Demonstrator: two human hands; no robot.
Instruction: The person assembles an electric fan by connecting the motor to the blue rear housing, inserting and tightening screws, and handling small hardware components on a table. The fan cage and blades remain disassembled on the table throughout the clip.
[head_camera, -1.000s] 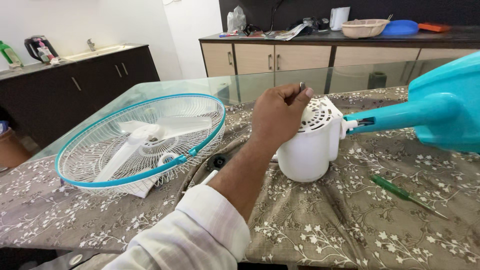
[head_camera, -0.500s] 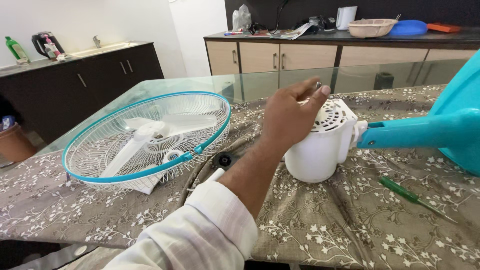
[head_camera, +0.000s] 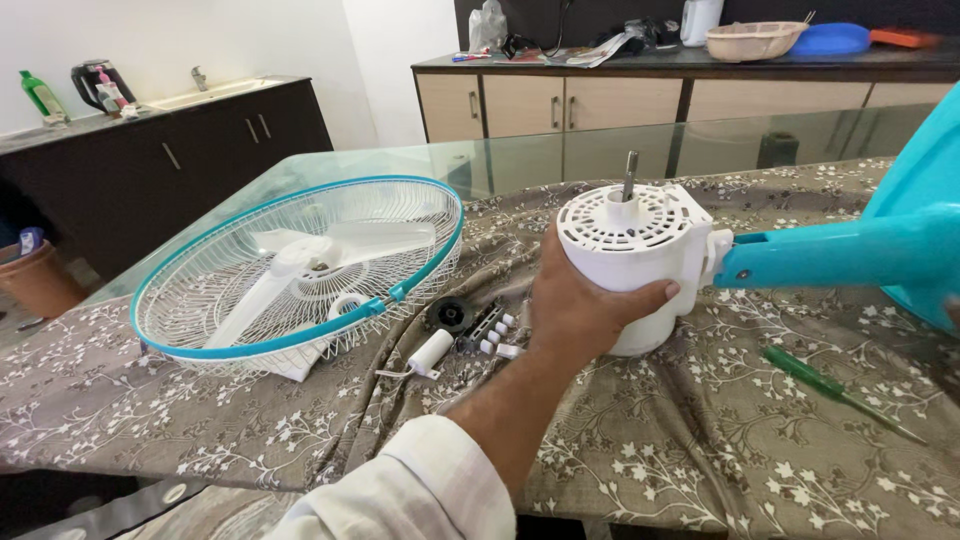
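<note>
My left hand (head_camera: 575, 310) grips the side of a white fan motor housing (head_camera: 625, 235); the thumb lies across its front and the fingers wrap behind. The housing stands upright on the flowered cloth (head_camera: 700, 450), with a bare metal shaft (head_camera: 629, 175) sticking up from its vented top. A teal fan stand (head_camera: 830, 255) joins the housing on the right and runs out of the picture. My right hand is not in view.
A white wire fan cage with a teal rim (head_camera: 300, 265) lies at the left with the blades inside. A white capacitor (head_camera: 430, 352), a black knob (head_camera: 450, 314) and small switch parts (head_camera: 490, 332) lie beside my hand. A green screwdriver (head_camera: 830, 385) lies at the right. The glass tabletop (head_camera: 400, 165) and cabinets are behind.
My left hand left the shaft at the top, came down and took hold of the housing's side. The shaft and vented top now show.
</note>
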